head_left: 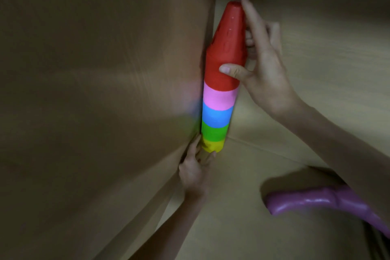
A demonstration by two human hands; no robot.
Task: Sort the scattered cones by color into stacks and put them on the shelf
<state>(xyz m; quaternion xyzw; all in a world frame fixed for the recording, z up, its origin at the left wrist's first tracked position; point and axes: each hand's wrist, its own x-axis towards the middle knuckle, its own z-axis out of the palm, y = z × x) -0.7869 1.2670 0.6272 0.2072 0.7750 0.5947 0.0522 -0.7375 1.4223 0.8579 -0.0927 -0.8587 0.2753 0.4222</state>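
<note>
A long stack of nested cones (pixel 219 82) stretches up the middle of the head view, banded red at the far tip, then pink, blue, green and yellow at the near end. It lies close against a tan wooden shelf wall (pixel 105 69) on its left. My right hand (pixel 261 74) grips the red part, thumb on the front and fingers behind. My left hand (pixel 196 167) holds the yellow base end from below.
A pale wooden shelf surface (pixel 316 69) spreads to the right of the stack. A shiny purple plastic object (pixel 312 198) lies at the lower right, partly behind my right forearm. The scene is dim and slightly blurred.
</note>
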